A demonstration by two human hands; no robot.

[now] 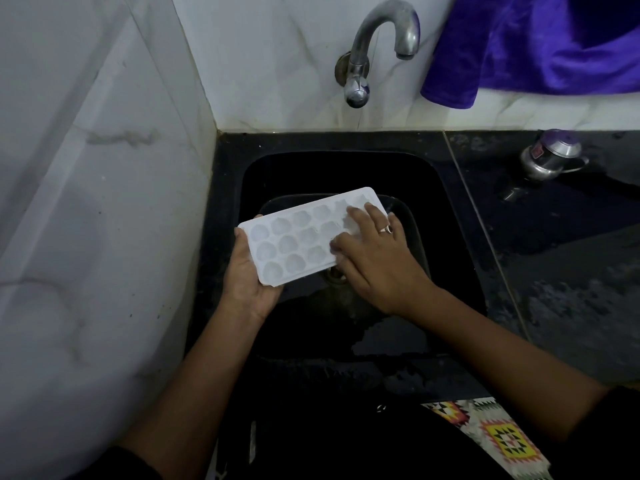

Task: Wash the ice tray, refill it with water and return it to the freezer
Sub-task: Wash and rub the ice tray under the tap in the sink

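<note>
A white ice tray is held in the middle of the frame, above the black sink, tilted so that its right end sits higher in the picture. Its round cavities face up. The left hand supports the tray's lower left end from beneath, its grip closed around that edge, with fingertips showing over the far rim. The right hand, wearing a ring, lies on the tray's right part with its fingers spread and fairly straight, touching the cavities; its grip is wide and holds nothing.

A curved metal tap stands on the marble wall at upper centre. A purple cloth hangs at upper right. A small steel vessel rests on the wet dark surface, right of the sink.
</note>
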